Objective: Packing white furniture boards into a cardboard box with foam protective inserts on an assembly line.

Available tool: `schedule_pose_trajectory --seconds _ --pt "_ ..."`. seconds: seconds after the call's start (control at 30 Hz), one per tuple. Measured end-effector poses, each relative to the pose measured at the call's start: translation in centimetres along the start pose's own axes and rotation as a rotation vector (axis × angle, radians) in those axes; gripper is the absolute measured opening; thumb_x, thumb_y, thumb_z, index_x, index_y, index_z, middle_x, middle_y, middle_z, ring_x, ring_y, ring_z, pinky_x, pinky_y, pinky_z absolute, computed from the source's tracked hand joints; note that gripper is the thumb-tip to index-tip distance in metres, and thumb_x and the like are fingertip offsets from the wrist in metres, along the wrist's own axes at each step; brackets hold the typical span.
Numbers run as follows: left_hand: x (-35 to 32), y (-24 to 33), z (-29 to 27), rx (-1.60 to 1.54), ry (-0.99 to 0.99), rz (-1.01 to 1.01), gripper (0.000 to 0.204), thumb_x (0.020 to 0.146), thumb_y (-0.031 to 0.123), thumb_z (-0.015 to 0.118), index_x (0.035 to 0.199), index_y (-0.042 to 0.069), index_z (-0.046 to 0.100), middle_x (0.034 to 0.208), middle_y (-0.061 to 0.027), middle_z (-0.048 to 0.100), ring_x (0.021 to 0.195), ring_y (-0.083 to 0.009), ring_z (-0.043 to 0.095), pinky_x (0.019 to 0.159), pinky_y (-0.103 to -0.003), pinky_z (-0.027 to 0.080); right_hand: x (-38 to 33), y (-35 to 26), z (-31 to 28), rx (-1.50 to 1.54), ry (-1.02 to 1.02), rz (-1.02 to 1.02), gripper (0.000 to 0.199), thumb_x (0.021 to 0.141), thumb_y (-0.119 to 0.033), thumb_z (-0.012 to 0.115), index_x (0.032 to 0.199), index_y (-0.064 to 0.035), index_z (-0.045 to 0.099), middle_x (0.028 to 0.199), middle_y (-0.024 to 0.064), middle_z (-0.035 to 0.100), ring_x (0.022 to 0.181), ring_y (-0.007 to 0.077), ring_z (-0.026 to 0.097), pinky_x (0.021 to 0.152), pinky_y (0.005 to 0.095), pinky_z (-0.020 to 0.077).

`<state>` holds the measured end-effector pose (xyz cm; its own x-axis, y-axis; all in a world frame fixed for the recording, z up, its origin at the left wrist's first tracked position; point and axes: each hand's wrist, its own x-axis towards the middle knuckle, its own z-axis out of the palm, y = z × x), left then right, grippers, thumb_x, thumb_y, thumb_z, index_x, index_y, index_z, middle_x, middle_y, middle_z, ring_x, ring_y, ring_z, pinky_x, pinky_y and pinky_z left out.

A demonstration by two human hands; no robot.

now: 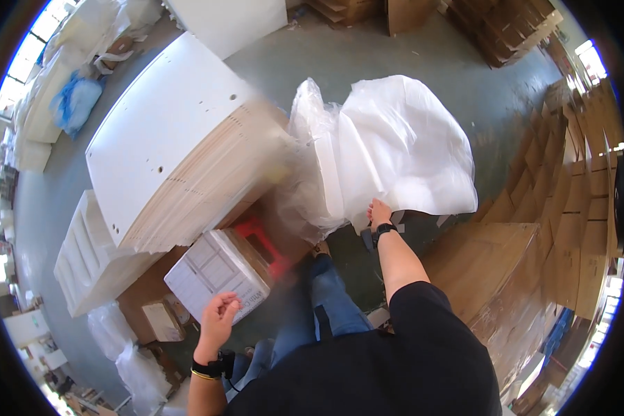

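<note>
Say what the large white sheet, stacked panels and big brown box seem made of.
White sheet: likely plastic foam, satin, given its soft folds. Stacked panels: probably laminated board; smooth white top, beige edges. Brown box: likely cardboard, matt, plain brown top.

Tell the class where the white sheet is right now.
In the head view, the white sheet lies right of centre, to the right of the board stack, with the right hand at its near edge.

The left hand (220,312) is close to the body, with its fingers loosely bent. The right arm (403,262) reaches out farther in front. The right hand (379,212) has bent fingers too; how tight is hard to see.
</note>
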<state>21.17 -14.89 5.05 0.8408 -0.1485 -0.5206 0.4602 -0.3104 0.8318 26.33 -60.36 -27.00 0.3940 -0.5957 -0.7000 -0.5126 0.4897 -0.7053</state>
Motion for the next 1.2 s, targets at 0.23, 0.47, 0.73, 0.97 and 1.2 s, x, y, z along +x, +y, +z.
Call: schedule_pose_trajectory --seconds 0.23,0.47,0.73,0.97,1.2 --pt "5.7 1.2 6.7 0.207 -0.165 -0.048 0.022 0.084 0.011 0.059 0.102 -0.002 0.057 0.087 -0.007 0.063 0.081 -0.0119 0.06 0.073 -0.025 0.047 3.5 -2.8 3.0 0.02 0.215 0.304 0.032 0.083 -0.034 0.059 0.082 -0.0022 0.058 0.066 0.0054 0.054 0.058 0.016 0.05 0.047 0.029 0.0394" --pt "14.9 6.3 16.1 0.147 -0.404 -0.017 0.016 0.087 0.012 0.053 0.097 -0.001 0.057 0.075 -0.0051 0.06 0.063 -0.0099 0.057 0.061 -0.023 0.046 0.3 -8.2 2.7 -0.186 0.008 -0.168 0.028 0.084 -0.031 0.058 0.077 -0.0046 0.058 0.065 -0.0003 0.051 0.064 0.0099 0.048 0.057 0.024 0.0366" --pt "23.5 10.8 26.7 0.374 -0.218 0.582 0.033 0.077 0.019 0.067 0.1 0.001 0.052 0.092 -0.0113 0.059 0.083 -0.0206 0.058 0.068 -0.029 0.046 -11.1 -17.5 1.2 0.379 -0.526 -0.116 0.017 0.088 -0.024 0.056 0.077 -0.0111 0.055 0.08 -0.0049 0.054 0.075 0.0035 0.048 0.067 0.0231 0.0391" --pt "24.7 11.4 29.2 0.536 -0.217 0.586 0.039 0.072 0.017 0.072 0.102 0.002 0.052 0.097 -0.0117 0.06 0.087 -0.0234 0.06 0.071 -0.032 0.048 -11.9 -17.9 1.7 0.326 -0.542 -0.233 0.017 0.089 -0.021 0.055 0.077 -0.009 0.054 0.079 -0.0046 0.052 0.073 0.0038 0.049 0.064 0.0204 0.0435" --pt "26.3 11.7 26.6 0.367 -0.345 0.499 0.019 0.076 0.011 0.068 0.089 -0.002 0.06 0.082 -0.0077 0.063 0.072 -0.0135 0.06 0.064 -0.026 0.048 -10.4 -18.1 1.3 0.24 -0.556 -0.274 0.021 0.088 -0.023 0.057 0.077 -0.0061 0.052 0.08 -0.0012 0.053 0.075 0.0057 0.05 0.07 0.0235 0.0465"
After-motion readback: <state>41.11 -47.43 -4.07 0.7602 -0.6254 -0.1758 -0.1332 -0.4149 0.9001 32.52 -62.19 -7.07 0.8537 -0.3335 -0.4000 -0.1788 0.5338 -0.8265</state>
